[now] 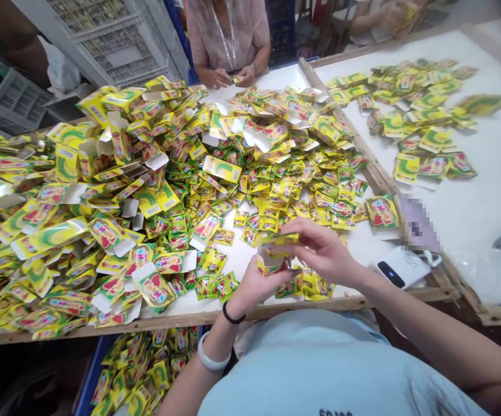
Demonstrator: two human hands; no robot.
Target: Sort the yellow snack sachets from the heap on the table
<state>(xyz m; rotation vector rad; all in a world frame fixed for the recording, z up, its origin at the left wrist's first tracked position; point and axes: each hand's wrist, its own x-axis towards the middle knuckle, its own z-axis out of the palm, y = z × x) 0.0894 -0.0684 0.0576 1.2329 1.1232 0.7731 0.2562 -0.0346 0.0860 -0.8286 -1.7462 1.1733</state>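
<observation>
Close to the table's near edge, my left hand [252, 286] is closed around a small yellow carton [266, 267] with its white flap up. My right hand [323, 251] pinches a yellow sachet [282, 244] right at the carton's top. Whether the sachet is partly inside, I cannot tell. Small yellow and green sachets [276, 193] lie loose just beyond my hands, and more sachets [315, 284] are below my right hand. Open cartons [152, 286] with white flaps are heaped to the left.
A wooden strip [375, 173] divides the table; filled-looking packs [432, 138] lie beyond it. A white power bank [401, 267] sits by the near right edge. Under the table is a blue crate [92, 370] of cartons. Across the table sits another person [228, 40], handling a small item.
</observation>
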